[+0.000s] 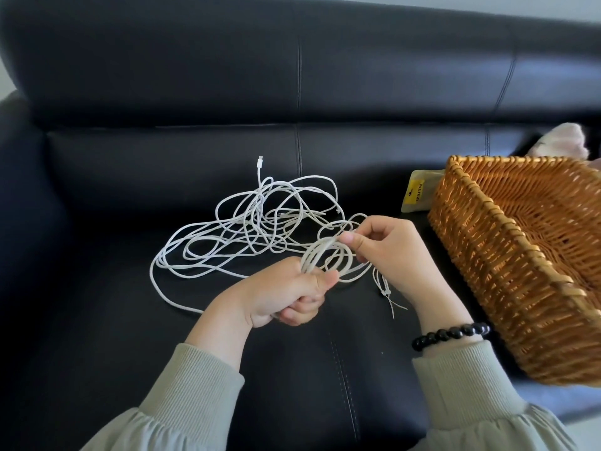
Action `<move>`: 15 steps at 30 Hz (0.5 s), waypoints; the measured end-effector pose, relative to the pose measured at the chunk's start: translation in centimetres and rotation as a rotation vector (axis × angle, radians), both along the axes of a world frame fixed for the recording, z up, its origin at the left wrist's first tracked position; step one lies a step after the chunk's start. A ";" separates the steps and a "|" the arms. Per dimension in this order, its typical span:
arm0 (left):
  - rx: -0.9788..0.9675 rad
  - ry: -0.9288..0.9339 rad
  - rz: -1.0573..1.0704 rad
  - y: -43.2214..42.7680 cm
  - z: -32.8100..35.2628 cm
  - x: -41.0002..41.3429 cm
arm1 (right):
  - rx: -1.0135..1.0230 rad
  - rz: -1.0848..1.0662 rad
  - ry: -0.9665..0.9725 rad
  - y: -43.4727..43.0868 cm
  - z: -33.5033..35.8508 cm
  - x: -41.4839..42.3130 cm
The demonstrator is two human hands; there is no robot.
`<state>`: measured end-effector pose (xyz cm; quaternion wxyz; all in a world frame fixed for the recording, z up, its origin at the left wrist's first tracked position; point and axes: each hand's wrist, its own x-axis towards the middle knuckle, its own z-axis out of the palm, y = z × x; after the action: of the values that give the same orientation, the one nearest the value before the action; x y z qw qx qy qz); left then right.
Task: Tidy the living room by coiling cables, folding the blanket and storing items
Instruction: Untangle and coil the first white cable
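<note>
In the head view, the left hand (286, 294) is curled round the bottom of a small coil (325, 258) of white cable. Its fingers (300, 312) are folded under and the thumb presses the loops from the side. The right hand (390, 252) pinches the top of the same coil between thumb and forefinger, with its other fingers loosely bent behind. The coil stands upright between the two hands, just above the seat of the black sofa (130, 190).

The rest of the cable (247, 222) lies in a loose tangle on the seat cushion, beyond and to the left of the hands. Its plug (260, 162) points toward the backrest. One strand runs round from the tangle to the left wrist. A thin tie (388, 296) hangs below the right hand.

A woven basket (487, 271) sits on the seat just right of the right hand, its near wall close to the wrist with the bead bracelet (452, 333). A yellow packet (418, 192) lies beside the basket's far left corner. Open black leather shows left of the tangle and toward the seat's near edge.
</note>
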<state>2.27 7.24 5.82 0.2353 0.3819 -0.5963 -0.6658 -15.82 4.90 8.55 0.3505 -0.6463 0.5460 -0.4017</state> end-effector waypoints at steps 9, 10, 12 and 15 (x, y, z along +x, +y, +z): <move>0.221 0.609 0.231 -0.5 0.0 0.6 | 0.008 0.029 0.055 -0.7 -0.9 -0.6; 0.234 0.600 0.329 -0.5 0.0 0.4 | 0.017 0.027 0.044 -0.7 -1.0 -0.5; 0.241 0.582 0.479 -0.6 -0.1 0.2 | 0.019 0.019 -0.021 -0.7 -1.1 -0.3; 0.255 0.542 0.578 -0.8 -0.3 0.2 | 0.043 -0.026 -0.100 -0.6 -1.0 0.2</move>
<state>2.45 6.40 5.55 0.5117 0.3705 -0.2937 -0.7173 -15.64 4.27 7.51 0.3857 -0.6106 0.5448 -0.4262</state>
